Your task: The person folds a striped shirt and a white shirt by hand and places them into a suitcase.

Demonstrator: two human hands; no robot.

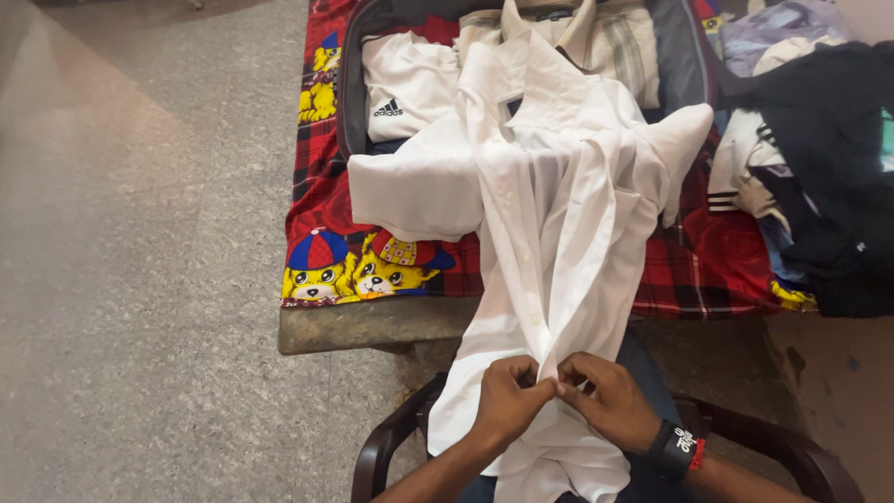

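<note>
Left hand (pixel 507 399) and right hand (pixel 610 399) both pinch the white shirt (pixel 549 214) placket; fingertips hidden in fabric. Shirt drapes off the counter (pixel 363 326). Dark clothes (pixel 829 168) right of shirt, cut off.

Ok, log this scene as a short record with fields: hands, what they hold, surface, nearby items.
left hand: left hand pinches the front edge of the white shirt
right hand: right hand pinches the same edge, fingertips meeting the left
shirt: spread from the person's lap up over the open suitcase
surface: red plaid cloth with cartoon figures
nearby: dark clothes pile at right; folded white garment in the suitcase
seat: dark chair
</note>
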